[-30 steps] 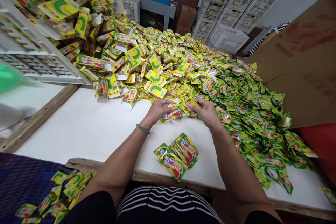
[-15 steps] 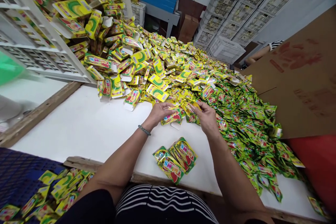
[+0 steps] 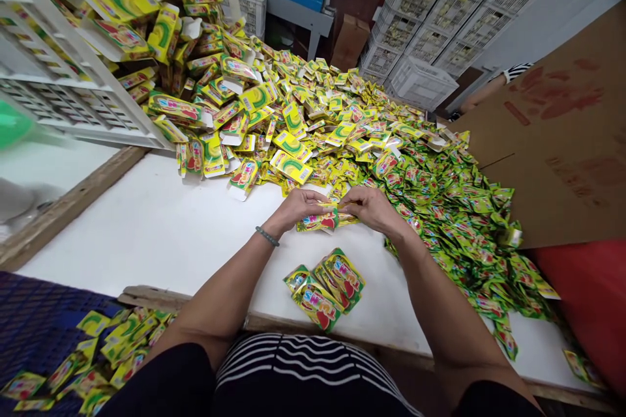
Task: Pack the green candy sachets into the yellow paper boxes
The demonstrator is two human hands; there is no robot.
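My left hand (image 3: 297,206) and my right hand (image 3: 368,207) meet over the white table (image 3: 161,234) at the near edge of a big heap. Both are closed on one small yellow-green box with red print (image 3: 317,221), held between them. A small stack of filled boxes (image 3: 325,287) lies on the table just in front of my hands. To the right spreads a heap of green sachets (image 3: 454,215). Behind lies a heap of flat yellow cartons (image 3: 274,111).
A white plastic crate (image 3: 63,85) leans at the left with cartons spilling from it. A blue crate (image 3: 53,345) with boxes sits at lower left. Brown cardboard (image 3: 567,130) stands at right. Stacked white crates (image 3: 440,19) line the back wall. Another person's arm (image 3: 489,88) shows there.
My right hand has come back left to the box in my left hand, and both now close on it. The view has shifted slightly.
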